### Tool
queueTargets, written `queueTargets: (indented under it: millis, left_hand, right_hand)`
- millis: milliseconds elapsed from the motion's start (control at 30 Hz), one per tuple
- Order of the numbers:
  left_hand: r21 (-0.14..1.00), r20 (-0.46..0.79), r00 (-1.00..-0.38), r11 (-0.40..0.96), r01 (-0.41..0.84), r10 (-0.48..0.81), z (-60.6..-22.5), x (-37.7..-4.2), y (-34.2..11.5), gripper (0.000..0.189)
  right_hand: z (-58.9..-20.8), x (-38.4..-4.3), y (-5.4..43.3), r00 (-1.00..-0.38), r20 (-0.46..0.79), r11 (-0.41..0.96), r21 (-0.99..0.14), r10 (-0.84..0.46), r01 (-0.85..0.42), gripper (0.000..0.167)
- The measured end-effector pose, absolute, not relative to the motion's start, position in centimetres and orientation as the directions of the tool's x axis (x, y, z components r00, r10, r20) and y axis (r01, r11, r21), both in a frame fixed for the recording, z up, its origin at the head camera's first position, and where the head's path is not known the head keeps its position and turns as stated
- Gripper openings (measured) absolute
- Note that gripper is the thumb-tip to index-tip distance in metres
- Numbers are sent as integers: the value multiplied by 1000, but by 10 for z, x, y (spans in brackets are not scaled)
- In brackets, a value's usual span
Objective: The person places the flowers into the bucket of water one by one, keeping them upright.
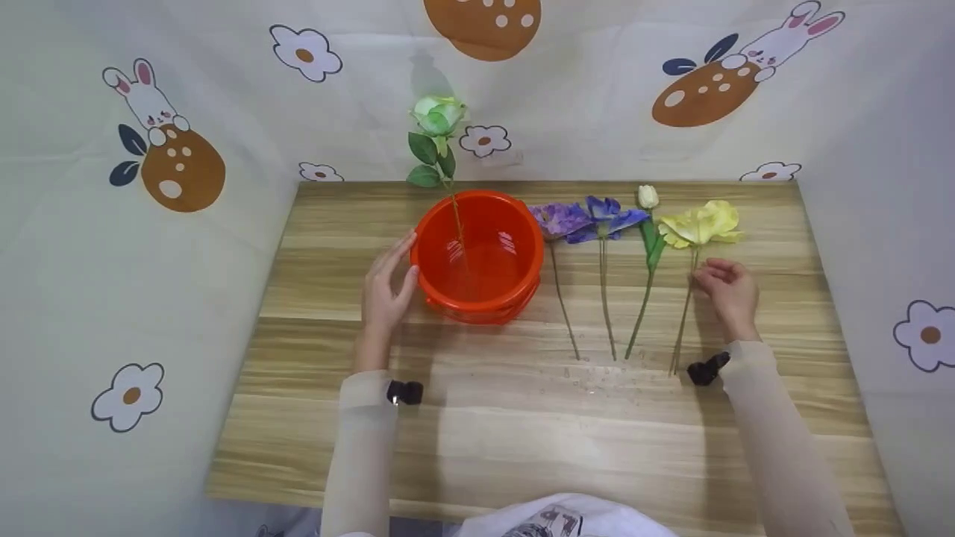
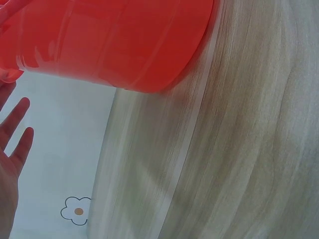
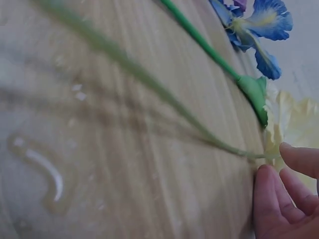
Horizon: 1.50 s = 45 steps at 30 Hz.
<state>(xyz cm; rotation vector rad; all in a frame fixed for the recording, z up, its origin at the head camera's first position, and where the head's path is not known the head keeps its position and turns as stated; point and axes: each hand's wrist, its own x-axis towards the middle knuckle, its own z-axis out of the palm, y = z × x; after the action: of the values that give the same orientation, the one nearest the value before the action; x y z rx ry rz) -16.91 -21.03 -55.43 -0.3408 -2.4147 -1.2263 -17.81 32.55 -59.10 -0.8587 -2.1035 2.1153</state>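
Observation:
A red plastic bucket (image 1: pixel 477 302) stands left of centre on the table, and a pale green rose (image 1: pixel 439 115) leans upright in it with its stem inside. My left hand (image 1: pixel 386 287) touches the bucket's left side, fingers fairly straight; in the left wrist view its fingers (image 2: pixel 15 122) lie beside the bucket wall. With thumb and fingertips my right hand (image 1: pixel 727 294) pinches the stem of a yellow flower (image 1: pixel 701 224) just below its bloom. In the right wrist view the thumb (image 3: pixel 301 160) covers part of that stem.
Between bucket and right hand lie a purple flower (image 1: pixel 559 220), a blue-violet flower (image 1: pixel 606 218) and a white tulip (image 1: pixel 647 198), stems towards me. Water drops (image 1: pixel 591 391) dot the table (image 1: pixel 522 455). A patterned cloth (image 1: pixel 582 97) rises behind and at both sides.

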Motion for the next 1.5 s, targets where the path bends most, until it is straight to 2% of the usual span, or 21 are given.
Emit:
queueTargets:
  millis: [133,333,700,1000,1500]
  left_hand:
    - [712,467,-884,578,399,34,-554,-170,-211,45]
    - [712,473,-881,582,393,17,-555,-169,-211,45]
    - [724,466,-885,571,386,7,-556,-170,-212,45]
    - [718,467,-884,576,391,17,-555,-170,-211,46]
    - [721,453,-891,582,377,16,-557,-169,-210,45]
  right_hand:
    - [-598,-180,328,-852,-344,-46,-933,394,356,36]
    - [-600,-183,327,-886,-291,184,-909,360,374,41]
    - [-599,-185,325,-900,-272,327,-863,341,385,41]
    - [-596,-183,327,-887,-325,268,-868,329,417,42]
    - [-593,-178,326,-891,-369,97,-909,264,406,32]
